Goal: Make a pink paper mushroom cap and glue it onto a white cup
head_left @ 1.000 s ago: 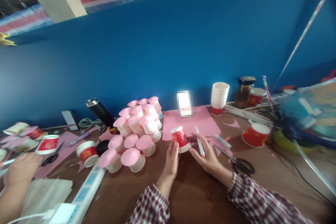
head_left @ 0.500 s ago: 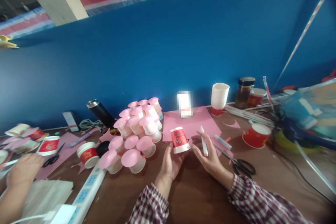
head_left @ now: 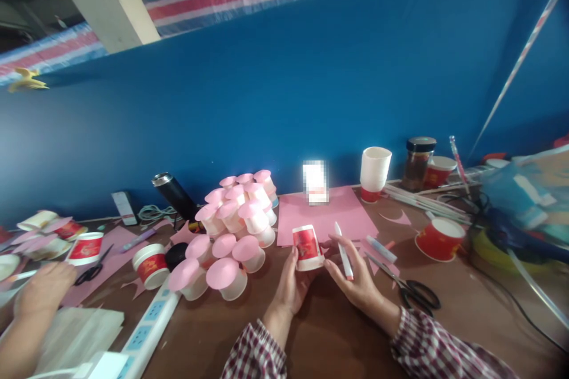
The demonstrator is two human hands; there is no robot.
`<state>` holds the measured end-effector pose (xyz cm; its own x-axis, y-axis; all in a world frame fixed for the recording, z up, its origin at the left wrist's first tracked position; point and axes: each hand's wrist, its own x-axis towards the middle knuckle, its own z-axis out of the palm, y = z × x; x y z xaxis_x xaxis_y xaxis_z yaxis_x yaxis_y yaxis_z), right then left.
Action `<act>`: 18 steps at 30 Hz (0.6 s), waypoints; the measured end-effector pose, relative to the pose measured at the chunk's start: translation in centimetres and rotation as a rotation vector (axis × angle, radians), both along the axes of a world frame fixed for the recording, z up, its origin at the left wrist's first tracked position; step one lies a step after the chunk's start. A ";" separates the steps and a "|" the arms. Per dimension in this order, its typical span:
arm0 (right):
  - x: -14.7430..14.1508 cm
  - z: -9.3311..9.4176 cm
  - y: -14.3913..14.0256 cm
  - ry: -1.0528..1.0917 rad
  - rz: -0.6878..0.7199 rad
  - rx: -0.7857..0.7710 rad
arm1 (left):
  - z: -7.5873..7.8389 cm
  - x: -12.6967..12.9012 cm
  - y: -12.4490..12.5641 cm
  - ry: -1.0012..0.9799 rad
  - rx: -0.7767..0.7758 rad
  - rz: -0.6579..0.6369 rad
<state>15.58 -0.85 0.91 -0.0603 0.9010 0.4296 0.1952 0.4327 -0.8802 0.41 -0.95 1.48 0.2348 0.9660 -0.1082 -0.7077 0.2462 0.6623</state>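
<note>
My left hand is closed round a red and white paper cup, held upside down and slightly tilted above the table. My right hand holds a white marker pen between thumb and fingers, its pale tip up and a red end down. The right fingertips are at the cup's lower right rim; whether they press on it I cannot tell. Behind the cup lies pink paper. To the left stand several cups topped with pink paper discs. Black-handled scissors lie right of my right hand.
A co-worker's hand is at the far left. A power strip runs along the left front. A stack of white cups, a dark-lidded jar, a red cup and a black flask stand farther back.
The whole view has shifted slightly, so things appear a little lower and further right. Both hands keep the cup and the marker pen, and the cup is turned slightly.
</note>
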 end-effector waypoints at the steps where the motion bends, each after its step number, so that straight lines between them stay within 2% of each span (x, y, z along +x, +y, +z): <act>1: 0.0 0.0 0.0 0.002 -0.026 -0.001 | -0.1 -0.2 0.1 -0.021 -0.010 0.005; 4: 0.0 -0.1 0.2 0.039 -0.091 -0.035 | -0.3 -0.7 0.3 -0.077 -0.051 -0.006; 8: -0.1 -0.2 0.6 0.049 -0.077 -0.136 | -0.3 -0.9 0.4 -0.165 -0.115 -0.088; 14: -0.1 -0.4 0.8 -0.048 -0.062 -0.053 | -0.7 -1.1 0.4 -0.238 -0.147 -0.108; 18: -0.1 -0.6 0.9 -0.047 -0.045 -0.076 | -0.8 -1.1 0.5 -0.284 -0.165 -0.129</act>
<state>15.48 0.04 0.29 -0.0374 0.9332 0.3573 0.2544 0.3546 -0.8997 -0.72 -0.48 0.65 0.3973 0.9012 -0.1732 -0.8137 0.4332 0.3875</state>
